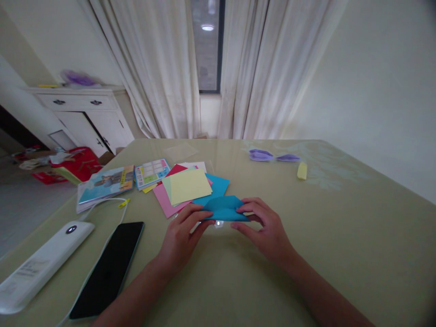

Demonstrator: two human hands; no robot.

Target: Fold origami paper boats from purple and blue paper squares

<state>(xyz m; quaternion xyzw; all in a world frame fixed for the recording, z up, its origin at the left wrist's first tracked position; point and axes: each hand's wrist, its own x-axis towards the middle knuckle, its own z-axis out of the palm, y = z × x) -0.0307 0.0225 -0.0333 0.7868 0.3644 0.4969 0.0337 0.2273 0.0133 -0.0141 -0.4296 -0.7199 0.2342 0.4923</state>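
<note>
A blue sheet of folded paper is held up above the table between both hands. My left hand pinches its left end, fingers on top and thumb below. At the opposite end my right hand is closed on the paper in the same way. The paper has a raised back flap and a crease along its length. Just behind it lies a loose stack of coloured paper, with yellow, green, pink, red and blue sheets fanned out.
Purple folded papers and a small yellow folded piece lie at the back right. On the left are booklets, a phone, a white device and a white cable. Curtains hang beyond the table.
</note>
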